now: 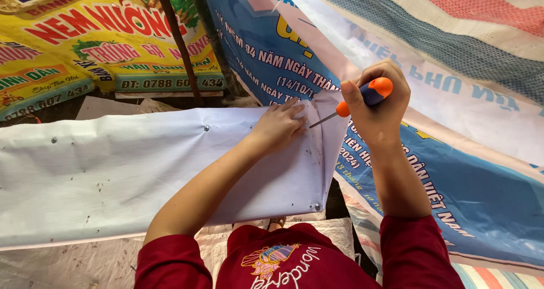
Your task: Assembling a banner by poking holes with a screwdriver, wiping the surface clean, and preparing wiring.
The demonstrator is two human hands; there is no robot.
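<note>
A yellow banner with red and green print hangs at the far left, a thin dark pole leaning across its right edge. Below it, a long white sheet stretches from the left edge toward the centre, dotted with small metal studs and specks of dirt, its right end folded over at a vertical edge.

Near that right end, the person's left hand lies flat on the white sheet, fingers spread and pressing the material down, grasping nothing. Just to its right, the right hand is clenched around the orange-and-blue handle of a screwdriver; the thin metal shaft slants down and left, its tip meeting the sheet's upper right corner, right beside the fingertips of the left hand.

Both forearms are bare, reaching up from dark red sleeves at the near edge of the view.

Behind the right hand, a blue banner with white and yellow lettering runs diagonally to the right. At the far right, a striped woven tarpaulin in white, blue and red covers the upper corner.
</note>
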